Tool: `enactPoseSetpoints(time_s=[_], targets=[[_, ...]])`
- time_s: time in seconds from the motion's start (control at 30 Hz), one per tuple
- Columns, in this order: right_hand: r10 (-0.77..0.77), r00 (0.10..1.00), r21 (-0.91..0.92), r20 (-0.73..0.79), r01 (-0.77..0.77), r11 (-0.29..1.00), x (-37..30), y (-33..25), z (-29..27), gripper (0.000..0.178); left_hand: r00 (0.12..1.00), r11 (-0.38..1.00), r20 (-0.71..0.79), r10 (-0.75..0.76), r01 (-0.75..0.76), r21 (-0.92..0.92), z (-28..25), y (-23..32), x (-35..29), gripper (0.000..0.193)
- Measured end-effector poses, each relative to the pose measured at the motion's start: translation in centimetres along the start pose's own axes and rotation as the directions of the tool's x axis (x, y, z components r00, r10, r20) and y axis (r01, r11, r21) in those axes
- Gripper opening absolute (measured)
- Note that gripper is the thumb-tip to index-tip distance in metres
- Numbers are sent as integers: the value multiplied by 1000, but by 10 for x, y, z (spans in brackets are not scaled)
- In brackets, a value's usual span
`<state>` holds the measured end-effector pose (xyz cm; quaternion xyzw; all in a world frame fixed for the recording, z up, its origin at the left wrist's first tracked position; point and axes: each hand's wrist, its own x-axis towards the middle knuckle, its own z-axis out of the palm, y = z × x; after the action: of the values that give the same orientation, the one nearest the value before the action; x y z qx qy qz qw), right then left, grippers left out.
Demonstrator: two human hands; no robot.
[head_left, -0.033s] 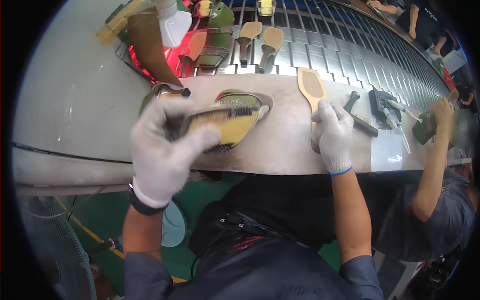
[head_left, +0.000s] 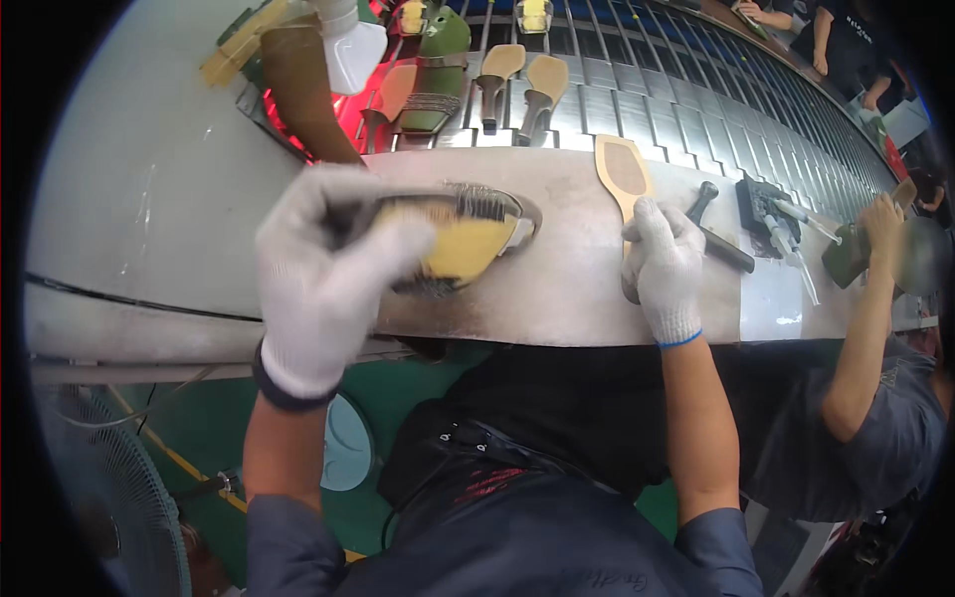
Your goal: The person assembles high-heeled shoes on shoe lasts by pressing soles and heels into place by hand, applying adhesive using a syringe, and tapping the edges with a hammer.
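Note:
My left hand (head_left: 323, 269), in a white knit glove and blurred by motion, is closed around a lasted shoe upper (head_left: 463, 249). The upper's yellow underside is turned toward me, and a dark, frayed edge runs along its upper side. It is held tilted above the pale worktable, its heel end hidden in my glove. My right hand (head_left: 667, 259), gloved too, pinches a tan shoe sole (head_left: 624, 171) at its narrow part. The sole's wide end, with a lighter rim, points away from me; its other end is mostly covered by my fingers.
Right of my right hand lie a dark-handled tool (head_left: 726, 249) and a black holder (head_left: 761, 204) with several brushes or syringes. Beyond runs a slatted metal conveyor (head_left: 676, 109) bearing soles (head_left: 545, 85) and a green boot (head_left: 438, 75). A white nozzle (head_left: 355, 55) hangs far left; a co-worker's hand (head_left: 880, 224) is at right.
My left hand and the shoe upper have shifted and tilted slightly, covering the green piece seen behind them before. My right hand and the sole stay in place.

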<state>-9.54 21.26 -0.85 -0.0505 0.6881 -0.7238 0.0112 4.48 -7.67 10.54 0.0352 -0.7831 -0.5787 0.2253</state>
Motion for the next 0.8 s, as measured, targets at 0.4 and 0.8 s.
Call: enactPoseSetpoints(time_s=[0.4,0.8], targets=[[-577,815,-350,-58,525,776,-54,-47,5,26,994,835,72,-82,108,-539,49,21,32,27],[-388,826,158,409,355,922,-54,-75,39,39,956,835,267,-120,243,-494,73,27,17,37]])
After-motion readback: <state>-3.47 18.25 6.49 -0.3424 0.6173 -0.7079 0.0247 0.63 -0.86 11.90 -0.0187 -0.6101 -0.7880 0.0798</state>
